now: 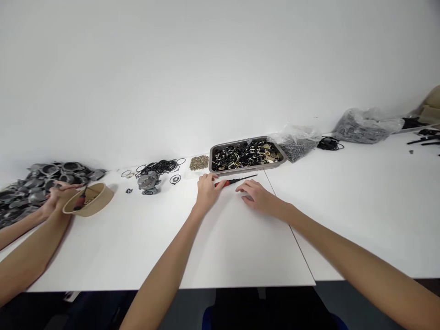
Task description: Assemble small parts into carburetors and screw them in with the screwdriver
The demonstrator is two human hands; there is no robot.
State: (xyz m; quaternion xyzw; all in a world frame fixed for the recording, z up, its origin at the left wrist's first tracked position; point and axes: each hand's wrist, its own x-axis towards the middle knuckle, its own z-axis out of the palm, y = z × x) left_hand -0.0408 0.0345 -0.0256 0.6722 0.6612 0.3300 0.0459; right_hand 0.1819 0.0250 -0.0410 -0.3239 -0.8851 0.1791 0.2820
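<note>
Your left hand rests on the red-handled screwdriver — grip loose; your right hand lies flat, empty, on the counter.

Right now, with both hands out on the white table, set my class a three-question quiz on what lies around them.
1. True or false: the left hand lies on the handle of the red screwdriver.
2. What stands just behind the screwdriver? A) metal tray of small parts B) paper bowl C) plastic bag
3. Fill in: the right hand lies flat on the ____.

Key: 1 true; 2 A; 3 table.
</note>
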